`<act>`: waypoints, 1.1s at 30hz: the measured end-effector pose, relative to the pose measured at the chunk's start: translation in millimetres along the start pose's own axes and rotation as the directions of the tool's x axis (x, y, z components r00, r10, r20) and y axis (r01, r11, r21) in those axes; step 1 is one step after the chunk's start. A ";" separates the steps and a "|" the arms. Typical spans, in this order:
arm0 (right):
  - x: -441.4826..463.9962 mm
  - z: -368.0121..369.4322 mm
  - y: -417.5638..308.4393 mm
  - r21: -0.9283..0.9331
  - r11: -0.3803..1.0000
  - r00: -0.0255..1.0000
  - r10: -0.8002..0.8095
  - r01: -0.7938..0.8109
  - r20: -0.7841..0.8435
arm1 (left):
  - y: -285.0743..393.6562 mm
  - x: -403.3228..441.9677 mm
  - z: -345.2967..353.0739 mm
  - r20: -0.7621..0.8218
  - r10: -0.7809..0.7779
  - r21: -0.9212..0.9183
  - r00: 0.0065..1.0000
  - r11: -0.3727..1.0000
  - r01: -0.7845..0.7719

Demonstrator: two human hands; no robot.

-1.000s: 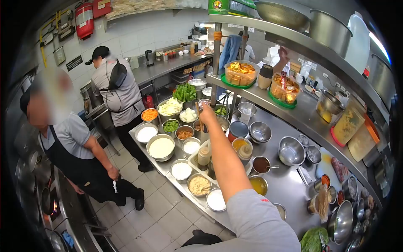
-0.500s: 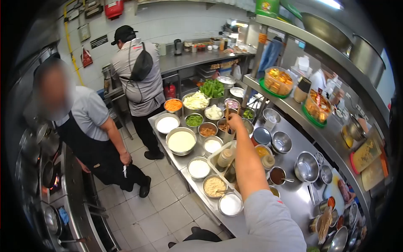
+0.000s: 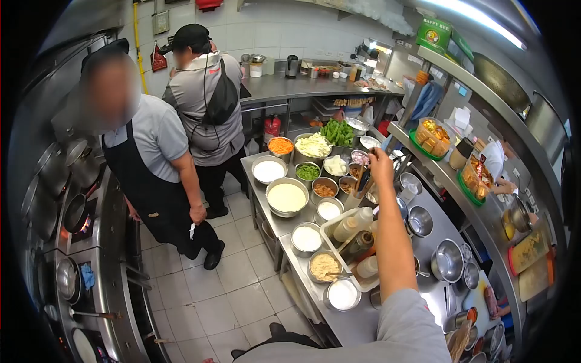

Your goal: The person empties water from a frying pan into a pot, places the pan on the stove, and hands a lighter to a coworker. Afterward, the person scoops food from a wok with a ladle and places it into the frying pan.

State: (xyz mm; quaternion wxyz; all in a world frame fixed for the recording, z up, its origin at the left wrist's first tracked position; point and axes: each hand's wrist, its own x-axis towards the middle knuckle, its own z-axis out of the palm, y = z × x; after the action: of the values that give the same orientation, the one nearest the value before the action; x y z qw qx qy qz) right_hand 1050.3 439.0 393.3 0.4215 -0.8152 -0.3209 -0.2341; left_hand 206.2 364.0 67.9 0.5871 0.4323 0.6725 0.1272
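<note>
My right hand (image 3: 380,167) is stretched out over the prep counter (image 3: 348,323), its fingers curled closed. What they hold, if anything, I cannot make out. Just left of the hand, upright utensils with wooden handles (image 3: 365,178) stand in a holder. Below it, a pale plastic bin (image 3: 331,237) holds several squeeze bottles (image 3: 345,229). Bowls of chopped white pieces (image 3: 336,165), green pieces (image 3: 307,172), shredded orange vegetable (image 3: 281,145) and leafy greens (image 3: 336,132) are grouped to the left. My left hand does not show clearly.
Two co-workers stand on the left, one in a black apron (image 3: 148,187) beside the stove (image 3: 82,227), where a pan (image 3: 76,213) sits over flame. A steel shelf (image 3: 460,187) with food tubs (image 3: 433,138) runs along the right. Metal bowls (image 3: 446,260) stand below it.
My right hand has risen away from the utensil holder, up and to the right in view. The camera view has shifted too. The co-worker at the back has turned slightly.
</note>
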 end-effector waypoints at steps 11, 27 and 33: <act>-47.0 -118.2 -259.3 0.360 0.893 0.961 -0.230 0.271 -0.152 | 110.1 0.8 13.1 -0.088 0.408 -0.250 0.909 0.874 -0.416; -556.8 0.5 -530.9 0.364 0.395 0.021 -0.652 -0.843 0.758 | 80.2 -124.8 -125.9 -0.161 0.450 -0.105 0.878 0.877 -0.469; -685.6 -39.5 -569.5 0.581 0.586 -0.560 -0.790 -0.565 0.251 | 12.7 -151.6 -156.7 -0.553 0.405 -0.242 0.728 0.758 -0.605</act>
State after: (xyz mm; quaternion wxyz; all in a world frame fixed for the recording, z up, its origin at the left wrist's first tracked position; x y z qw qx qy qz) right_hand 166.3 432.4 273.0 0.1023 -0.1656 -0.7157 0.6707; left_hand 61.2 313.5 223.2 0.4240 0.4263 0.6041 0.5231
